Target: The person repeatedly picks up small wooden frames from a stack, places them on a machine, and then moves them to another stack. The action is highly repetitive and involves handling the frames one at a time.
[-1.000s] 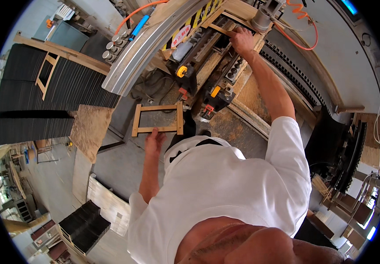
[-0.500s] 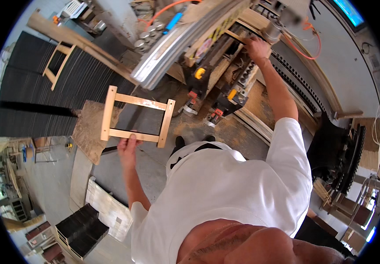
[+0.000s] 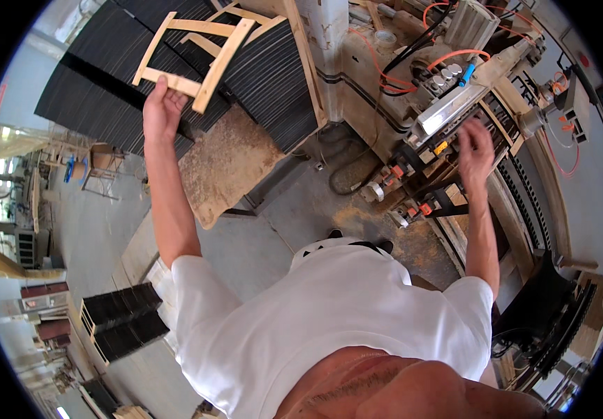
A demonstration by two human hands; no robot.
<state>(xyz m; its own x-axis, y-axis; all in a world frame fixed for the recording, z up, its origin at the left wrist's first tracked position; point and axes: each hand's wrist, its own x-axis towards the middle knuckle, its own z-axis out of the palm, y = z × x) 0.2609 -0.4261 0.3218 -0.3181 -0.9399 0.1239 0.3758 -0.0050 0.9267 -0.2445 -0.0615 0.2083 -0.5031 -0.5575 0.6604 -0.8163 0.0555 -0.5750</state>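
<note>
Raised at the upper left, my left hand (image 3: pixel 164 112) is closed on a light wooden frame (image 3: pixel 224 64), gripping its lower rail between thumb and fingers. The frame has two side pieces joined by two crossrails and is tilted over a large black stack (image 3: pixel 99 77) of thin layers. Another pale wooden frame (image 3: pixel 265 30) lies on that stack, partly hidden behind the held one. On the right, my right hand (image 3: pixel 476 150) hovers beside a woodworking machine (image 3: pixel 448 115), fingers loosely curled and apart, slightly blurred, with nothing visible in them. Pale wooden strips (image 3: pixel 497 122) rest in the machine just beyond it.
A worn board (image 3: pixel 228 153) sits in front of the black stack. Orange hoses (image 3: pixel 459 54) loop over the machine, and sawdust (image 3: pixel 413 244) covers the floor below it. Black stacked pieces (image 3: pixel 123 321) stand at lower left. A black machine part (image 3: pixel 528 300) is at right.
My left hand has carried the wooden frame up and away, over the black stack. My right hand has drawn back from the pale wood in the machine. The view has swung left.
</note>
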